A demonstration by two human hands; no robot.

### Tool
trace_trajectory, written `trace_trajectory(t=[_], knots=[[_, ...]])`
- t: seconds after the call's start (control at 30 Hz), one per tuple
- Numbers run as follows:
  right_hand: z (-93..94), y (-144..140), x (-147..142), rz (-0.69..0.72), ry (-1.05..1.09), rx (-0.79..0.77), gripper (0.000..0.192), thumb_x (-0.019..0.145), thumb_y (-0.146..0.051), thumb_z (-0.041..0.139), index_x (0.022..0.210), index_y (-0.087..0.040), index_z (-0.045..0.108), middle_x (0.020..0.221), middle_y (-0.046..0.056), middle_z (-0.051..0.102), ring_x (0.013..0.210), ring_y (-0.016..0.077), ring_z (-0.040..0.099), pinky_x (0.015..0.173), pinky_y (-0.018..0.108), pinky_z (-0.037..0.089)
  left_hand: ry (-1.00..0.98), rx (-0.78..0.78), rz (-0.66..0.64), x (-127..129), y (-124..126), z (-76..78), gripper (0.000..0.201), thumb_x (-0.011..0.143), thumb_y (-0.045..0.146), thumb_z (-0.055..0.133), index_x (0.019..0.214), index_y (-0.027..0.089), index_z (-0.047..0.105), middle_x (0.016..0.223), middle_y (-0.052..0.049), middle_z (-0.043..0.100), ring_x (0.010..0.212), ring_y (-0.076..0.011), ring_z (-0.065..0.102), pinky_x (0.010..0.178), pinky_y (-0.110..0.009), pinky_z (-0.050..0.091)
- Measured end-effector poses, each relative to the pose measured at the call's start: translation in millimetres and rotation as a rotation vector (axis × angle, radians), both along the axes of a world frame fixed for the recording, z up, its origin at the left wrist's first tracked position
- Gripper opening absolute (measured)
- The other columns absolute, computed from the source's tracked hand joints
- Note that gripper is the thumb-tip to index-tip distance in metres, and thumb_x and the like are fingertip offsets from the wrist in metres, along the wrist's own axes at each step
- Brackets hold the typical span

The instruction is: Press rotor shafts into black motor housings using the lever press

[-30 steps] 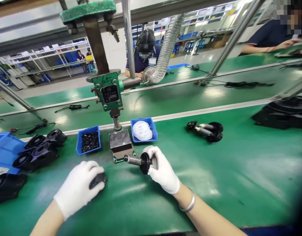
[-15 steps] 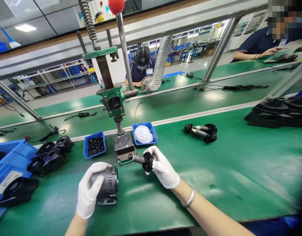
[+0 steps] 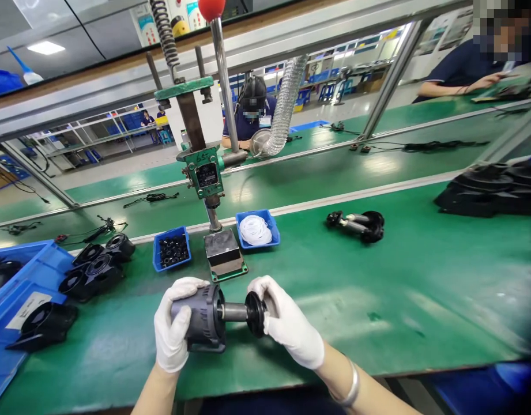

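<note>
My left hand (image 3: 174, 328), in a white glove, is wrapped round a black cylindrical motor housing (image 3: 204, 320) lying on its side, its open end facing right. In my gloved right hand (image 3: 286, 323) is a metal shaft with a black disc (image 3: 255, 314), gripped at the disc end. The shaft's free end points left and meets the housing's open end; how far in it reaches is hidden. Behind my hands stands a green hand press (image 3: 204, 173) with a metal block (image 3: 222, 249) at its foot.
A blue bin of small black parts (image 3: 155, 253) and a blue bin of white rings (image 3: 274, 241) flank the press. More shafts (image 3: 358, 225) lie at the right. Black housings (image 3: 98, 268) and a large blue crate (image 3: 40, 259) stand left. Co-workers sit across the bench.
My right hand has brought the shaft down to the housing's open end. My left hand has moved the housing a little to the right; both hands keep their hold.
</note>
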State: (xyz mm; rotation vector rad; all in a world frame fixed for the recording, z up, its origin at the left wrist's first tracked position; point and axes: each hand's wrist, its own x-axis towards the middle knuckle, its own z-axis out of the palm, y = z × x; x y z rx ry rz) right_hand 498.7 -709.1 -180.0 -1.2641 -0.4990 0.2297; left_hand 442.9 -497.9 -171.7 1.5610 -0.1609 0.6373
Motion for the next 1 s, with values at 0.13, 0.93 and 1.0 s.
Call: trace_trajectory(t=[0.13,0.93,1.0], knots=[[3.2,4.3,-6.9,-0.079,-0.156,-0.201,0.028,0.057,-0.011,0.052,0.079,-0.023,0.04,0.078,-0.002,0.042,0.068,0.0144,0.038,0.06,0.027,0.038,-0.051,0.264,-0.125,-2.4,-6.3,2.0,0.022,0.087,0.03,0.064,0.107,0.023,0.064,0.113,-0.01,0.063,0.107,-0.0298,0.062,0.09,-0.046,0.051],[32.6,-3.9,-11.0,-0.186,-0.437,-0.848,0.046,0.075,-0.009,0.064,0.118,-0.019,0.055,0.12,0.011,0.051,0.1,0.0225,0.062,0.089,0.037,0.055,0.517,-0.134,-0.28,59.4,-60.9,-28.7,0.037,0.093,0.048,0.049,0.105,0.017,0.066,0.115,-0.009,0.068,0.112,-0.0254,0.061,0.106,-0.042,0.043],[16.2,-7.8,-1.7,-0.152,-0.488,-0.941,0.045,0.076,-0.013,0.069,0.12,-0.018,0.058,0.116,0.012,0.056,0.097,0.0247,0.063,0.087,0.042,0.055,0.518,-0.098,-0.263,65.3,-55.9,-40.8,0.032,0.088,0.046,0.059,0.098,0.017,0.069,0.11,-0.008,0.07,0.112,-0.0259,0.06,0.11,-0.043,0.038]])
